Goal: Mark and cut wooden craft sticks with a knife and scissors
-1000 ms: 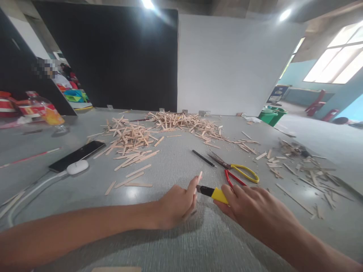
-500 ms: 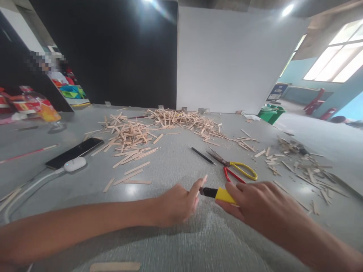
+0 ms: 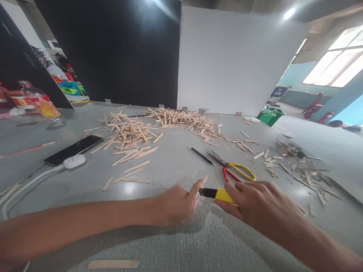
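Observation:
Between the fingers of my left hand (image 3: 178,204) is a wooden craft stick (image 3: 204,180), its tip poking out above the thumb and the rest mostly hidden. My right hand (image 3: 252,200) is wrapped round a yellow and black utility knife (image 3: 222,195). The knife's front end points left and lies against or very close to the stick at my left fingertips; I cannot tell whether it touches. Just beyond the hands lie scissors (image 3: 227,164) with one yellow and one red handle, and a black pen (image 3: 202,155). A single craft stick (image 3: 114,264) lies nearest me.
Heaped craft sticks (image 3: 130,130) spread across the back of the grey table (image 3: 159,249). Cut pieces and scraps (image 3: 309,175) lie at the right. A phone (image 3: 74,149), a white device (image 3: 74,161) with a cable and a bottle (image 3: 47,105) are at the left. Upright panels (image 3: 227,60) stand behind.
Both hands keep nearly the same pose, with the knife still at the stick. The view has shifted very slightly; nothing has been let go or picked up.

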A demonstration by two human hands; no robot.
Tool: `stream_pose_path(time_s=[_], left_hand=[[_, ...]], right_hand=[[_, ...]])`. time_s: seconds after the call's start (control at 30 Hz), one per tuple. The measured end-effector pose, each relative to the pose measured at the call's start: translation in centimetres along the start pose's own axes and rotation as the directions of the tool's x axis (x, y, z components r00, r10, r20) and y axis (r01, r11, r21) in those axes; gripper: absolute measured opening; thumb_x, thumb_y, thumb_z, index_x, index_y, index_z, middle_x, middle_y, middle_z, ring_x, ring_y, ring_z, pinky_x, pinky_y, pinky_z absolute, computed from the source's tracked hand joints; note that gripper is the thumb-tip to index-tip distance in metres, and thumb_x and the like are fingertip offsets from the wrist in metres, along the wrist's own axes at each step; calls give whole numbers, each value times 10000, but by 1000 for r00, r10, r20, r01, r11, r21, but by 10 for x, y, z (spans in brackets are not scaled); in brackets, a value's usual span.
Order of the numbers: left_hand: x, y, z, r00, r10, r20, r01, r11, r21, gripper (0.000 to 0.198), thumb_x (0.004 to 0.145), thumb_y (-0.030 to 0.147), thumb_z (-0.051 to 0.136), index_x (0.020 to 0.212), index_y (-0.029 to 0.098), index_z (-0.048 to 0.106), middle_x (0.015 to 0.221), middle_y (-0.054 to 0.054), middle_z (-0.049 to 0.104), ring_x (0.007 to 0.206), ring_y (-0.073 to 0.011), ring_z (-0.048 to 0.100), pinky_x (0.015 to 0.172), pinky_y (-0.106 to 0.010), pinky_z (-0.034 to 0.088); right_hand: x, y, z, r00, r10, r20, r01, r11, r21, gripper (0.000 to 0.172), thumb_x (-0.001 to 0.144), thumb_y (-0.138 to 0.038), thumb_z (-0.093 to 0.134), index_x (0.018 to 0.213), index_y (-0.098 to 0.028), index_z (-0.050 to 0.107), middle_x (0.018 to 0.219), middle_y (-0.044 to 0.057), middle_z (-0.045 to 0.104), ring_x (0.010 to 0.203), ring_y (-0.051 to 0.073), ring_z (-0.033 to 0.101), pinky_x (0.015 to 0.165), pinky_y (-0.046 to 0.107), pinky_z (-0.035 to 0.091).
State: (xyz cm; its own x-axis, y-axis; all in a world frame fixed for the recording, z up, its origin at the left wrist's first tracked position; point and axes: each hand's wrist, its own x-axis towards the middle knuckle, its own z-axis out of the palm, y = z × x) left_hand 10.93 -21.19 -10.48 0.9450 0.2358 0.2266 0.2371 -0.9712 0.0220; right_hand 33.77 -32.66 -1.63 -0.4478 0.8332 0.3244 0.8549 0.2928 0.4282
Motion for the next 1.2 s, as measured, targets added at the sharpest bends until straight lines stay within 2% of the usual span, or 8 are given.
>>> stream_pose_path(time_s=[0.1,0.33,0.5,0.7,0.83,0.93,1.1,1.2], left_hand=[[0,0,-1,998,39,40,-39,999,-1,692,1008,159,437,1595,-2,109,649,2,668,437,-150,521,482,-257,398],[-1,0,-3,997,69,19,-70,996,55,721,983,123,417,1600,-15,70,674,-9,674,405,-152,478,438,-274,363],[0,-1,-3,998,59,33,-59,998,2,720,994,136,435,1601,-11,77,606,23,648,403,-153,489,440,-260,353],[0,-3,-3,995,95,10,-95,995,-6,736,989,132,431,1597,-34,50,602,37,625,378,-138,452,436,-258,349],[1,-2,-5,996,78,47,-79,996,33,718,983,125,430,1593,-28,84,611,29,641,379,-139,444,430,-256,342],[1,-2,-6,997,57,44,-59,998,28,703,974,126,437,1588,-5,120,613,30,646,390,-135,452,429,-243,336],[-1,-3,-2,995,98,2,-98,995,26,688,995,138,411,1594,-23,114,532,63,561,348,-129,390,401,-239,294],[-1,-2,0,996,85,-6,-85,996,38,659,994,134,393,1585,-33,155,517,62,541,336,-128,356,394,-245,268]], right_hand=[[4,14,5,995,-87,47,85,996,41,704,1100,-610,116,808,-230,633,596,-2,657,488,214,672,517,364,311],[-9,-20,-5,995,80,-66,-85,994,-72,610,1142,-378,173,741,-231,609,535,8,611,443,207,637,509,380,343],[-4,2,5,999,-19,46,17,999,43,677,1105,-584,124,778,-251,614,554,-5,632,458,225,668,467,377,343],[-13,-27,0,998,30,-51,-39,979,-198,280,1030,-340,521,806,-214,633,583,16,611,474,223,636,483,374,399],[-10,-17,3,999,36,29,-34,997,-71,312,951,-494,666,774,-244,608,559,-16,628,461,225,658,461,366,390],[-6,-6,8,997,-8,72,9,1000,-10,388,1006,-569,559,789,-252,611,560,-23,638,458,225,664,445,369,358],[-12,-23,2,999,41,-34,-44,993,-112,419,1102,-336,337,807,-232,616,575,11,627,480,209,649,497,380,380],[-12,-27,-1,999,41,-35,-45,993,-111,495,1120,-351,274,777,-229,609,554,17,611,467,214,644,482,383,367]])
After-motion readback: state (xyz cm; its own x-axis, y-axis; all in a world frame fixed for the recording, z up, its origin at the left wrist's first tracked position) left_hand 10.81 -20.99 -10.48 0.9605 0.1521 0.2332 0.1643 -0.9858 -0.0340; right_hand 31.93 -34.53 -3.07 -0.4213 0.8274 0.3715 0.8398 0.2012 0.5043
